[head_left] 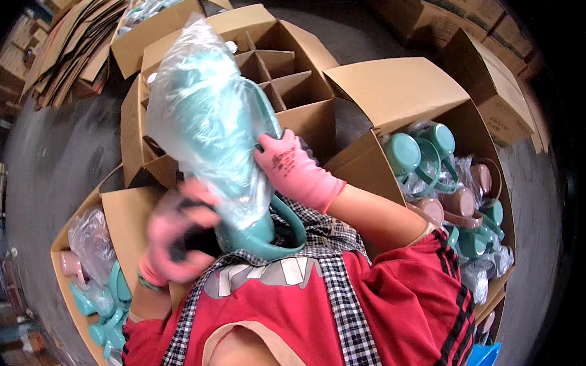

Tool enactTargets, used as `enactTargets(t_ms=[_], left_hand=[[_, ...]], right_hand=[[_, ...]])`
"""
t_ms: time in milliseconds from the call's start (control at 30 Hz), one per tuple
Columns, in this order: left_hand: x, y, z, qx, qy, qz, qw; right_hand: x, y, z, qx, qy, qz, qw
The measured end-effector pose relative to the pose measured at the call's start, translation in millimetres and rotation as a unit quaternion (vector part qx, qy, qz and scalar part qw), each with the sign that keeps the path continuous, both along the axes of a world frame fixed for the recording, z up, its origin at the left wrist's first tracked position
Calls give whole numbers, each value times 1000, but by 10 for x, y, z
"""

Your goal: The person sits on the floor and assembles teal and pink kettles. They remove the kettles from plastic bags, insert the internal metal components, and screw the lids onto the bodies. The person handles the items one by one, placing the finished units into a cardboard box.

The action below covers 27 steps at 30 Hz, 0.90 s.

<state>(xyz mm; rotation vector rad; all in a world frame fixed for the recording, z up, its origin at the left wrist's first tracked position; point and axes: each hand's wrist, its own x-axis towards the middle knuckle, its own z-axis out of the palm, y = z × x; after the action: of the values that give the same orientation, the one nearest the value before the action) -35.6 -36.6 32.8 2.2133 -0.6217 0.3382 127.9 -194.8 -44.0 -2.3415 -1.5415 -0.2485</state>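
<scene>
In front of my body stands a large teal jug [201,102] wrapped in a crumpled clear plastic bag [176,134]. My right hand [297,166], in a pink glove, grips the lower end of its handle through or beside the plastic. Below, against my checked apron, a teal vessel with a looped handle [294,226] pokes out of the bag's lower end; whether it is a separate jug is unclear. My left hand [181,233], also pink-gloved, is smeared by motion beside the lower part of the bag, its fingers unclear.
A divided cardboard box [310,114] stands open just beyond the jug. To the right, another open box [373,164] holds teal and pink jugs; at lower left a third box [128,221] holds similar ones. Flattened cardboard [75,42] is stacked at far left.
</scene>
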Motion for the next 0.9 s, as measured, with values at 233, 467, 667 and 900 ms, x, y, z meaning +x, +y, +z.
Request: enactTargets(t_ms=[233, 467, 667, 900], left_hand=[[478, 1109, -1338, -566, 181, 190, 782], [96, 239, -1103, -349, 20, 292, 890], [137, 378, -795, -399, 127, 359, 834], [204, 192, -240, -228, 112, 331, 909]], right_hand=[[53, 3, -422, -24, 166, 49, 985], [269, -253, -792, 68, 295, 36, 952], [279, -131, -834, 75, 229, 103, 965], [286, -19, -1067, 109, 254, 28, 960]])
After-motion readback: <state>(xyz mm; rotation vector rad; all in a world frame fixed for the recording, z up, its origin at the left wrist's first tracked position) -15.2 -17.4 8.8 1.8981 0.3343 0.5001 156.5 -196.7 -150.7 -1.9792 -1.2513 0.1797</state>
